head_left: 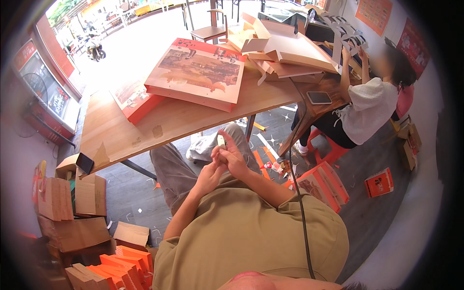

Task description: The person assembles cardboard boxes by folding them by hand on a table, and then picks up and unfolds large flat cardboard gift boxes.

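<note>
Above my lap, in front of the table edge, my two hands meet. My right hand [234, 161] pinches a small pale-green piece [221, 141], too small to name, with one finger raised along it. My left hand [209, 178] presses against the right one from below and to the left; its fingers are bent together, and whatever is in them is hidden. On the wooden table [179, 126] ahead lies a large flat printed gift box [198, 70] with a red edge. It partly overlaps another printed box [133, 99].
Open cardboard trays [295, 46] pile up at the far right, near a phone [319, 98]. A co-worker [372, 106] sits there holding patterned card. Cartons [89, 193] and orange flat packs [121, 266] stand lower left. Paper scraps litter the floor; a black cable [300, 193] hangs along my right side.
</note>
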Tool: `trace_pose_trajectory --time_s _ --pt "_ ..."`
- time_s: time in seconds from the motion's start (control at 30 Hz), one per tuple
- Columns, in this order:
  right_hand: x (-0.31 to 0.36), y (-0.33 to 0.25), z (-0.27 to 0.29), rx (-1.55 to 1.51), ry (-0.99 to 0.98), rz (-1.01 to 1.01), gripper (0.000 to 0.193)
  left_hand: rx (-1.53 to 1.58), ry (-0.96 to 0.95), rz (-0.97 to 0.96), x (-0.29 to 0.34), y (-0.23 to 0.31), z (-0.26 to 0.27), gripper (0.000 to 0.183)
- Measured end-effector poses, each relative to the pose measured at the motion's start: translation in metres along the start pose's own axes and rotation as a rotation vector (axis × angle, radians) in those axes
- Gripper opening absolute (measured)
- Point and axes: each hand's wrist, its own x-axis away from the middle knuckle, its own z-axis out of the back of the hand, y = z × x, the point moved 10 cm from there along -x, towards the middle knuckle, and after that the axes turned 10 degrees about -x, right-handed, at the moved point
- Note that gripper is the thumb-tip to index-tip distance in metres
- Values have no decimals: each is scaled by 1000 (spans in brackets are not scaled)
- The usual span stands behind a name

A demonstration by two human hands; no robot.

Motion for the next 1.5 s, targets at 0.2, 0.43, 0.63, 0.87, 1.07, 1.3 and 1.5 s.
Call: trace_pose_trajectory --time_s 0.2,0.43,0.63,0.87,1.07,1.3,1.5 --pt "2 -2 6 136 15 2 83 -172 -24 82 -1 -13 3 29" --pt "-1 14 16 171 36 -51 52 -127 165 -28 2 16 19 24" --pt "2 11 0 353 -15 72 36 -57 339 -10 5 17 33 19" --pt "-1 27 10 13 69 -77 49 -142 2 150 0 -12 11 18" --pt "-5 15 8 -86 -31 -14 56 70 42 57 0 -11 3 26" --pt "5 41 16 161 98 -71 50 42 27 233 3 -32 8 29" --pt "-5 27 48 -154 338 -32 47 176 -43 206 -1 -24 -6 28"
